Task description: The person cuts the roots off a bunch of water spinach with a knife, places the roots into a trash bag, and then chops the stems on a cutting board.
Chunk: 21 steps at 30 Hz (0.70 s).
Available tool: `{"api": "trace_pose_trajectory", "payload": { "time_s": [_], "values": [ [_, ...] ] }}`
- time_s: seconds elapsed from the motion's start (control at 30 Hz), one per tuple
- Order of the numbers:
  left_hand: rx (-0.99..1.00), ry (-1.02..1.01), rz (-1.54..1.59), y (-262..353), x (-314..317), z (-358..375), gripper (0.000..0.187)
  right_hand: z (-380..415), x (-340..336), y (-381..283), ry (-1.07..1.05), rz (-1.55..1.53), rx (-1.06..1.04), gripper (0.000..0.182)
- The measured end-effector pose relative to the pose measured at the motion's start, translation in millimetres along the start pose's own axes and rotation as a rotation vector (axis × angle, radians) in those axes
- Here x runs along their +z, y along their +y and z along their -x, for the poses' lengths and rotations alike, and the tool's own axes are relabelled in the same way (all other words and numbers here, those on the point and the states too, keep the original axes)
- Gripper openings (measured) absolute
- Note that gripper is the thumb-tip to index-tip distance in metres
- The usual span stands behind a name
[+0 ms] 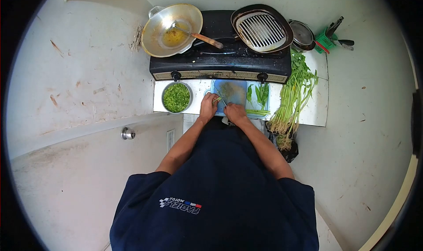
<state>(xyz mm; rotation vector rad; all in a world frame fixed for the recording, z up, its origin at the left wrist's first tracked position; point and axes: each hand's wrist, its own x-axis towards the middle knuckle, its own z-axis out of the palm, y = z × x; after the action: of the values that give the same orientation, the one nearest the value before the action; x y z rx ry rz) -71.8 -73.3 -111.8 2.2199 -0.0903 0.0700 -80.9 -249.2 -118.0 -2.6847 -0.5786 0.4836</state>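
My left hand (208,105) is closed around a few green stems (217,99) at the left side of a blue cutting board (243,83). Beside it my right hand (236,113) grips a knife (224,102), its blade pointing up and left towards those stems. Loose green leaves (261,94) and a short row of cut stems (257,112) lie on the board's right part. To the left of the board, a round bowl (191,99) is filled with chopped greens (176,97).
A black two-burner stove (216,68) stands behind the board. On it are a wok (152,35) with a wooden-handled turner (207,40) and a grill pan (240,13). Rooted leafy greens (291,94) hang over the right counter edge. A green basket (325,40) holds knives.
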Motion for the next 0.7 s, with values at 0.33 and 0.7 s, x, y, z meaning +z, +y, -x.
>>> {"api": "trace_pose_trajectory", "payload": {
  "time_s": [0.33,0.7],
  "values": [
    [-0.010,-0.007,0.003,5,-3,0,0.012,28,-6,4,-0.004,-0.107,0.002,0.037],
    [0.081,0.029,-0.040,4,1,0,0.016,4,-11,-4,-0.013,-0.070,0.025,0.038]
  ]
}}
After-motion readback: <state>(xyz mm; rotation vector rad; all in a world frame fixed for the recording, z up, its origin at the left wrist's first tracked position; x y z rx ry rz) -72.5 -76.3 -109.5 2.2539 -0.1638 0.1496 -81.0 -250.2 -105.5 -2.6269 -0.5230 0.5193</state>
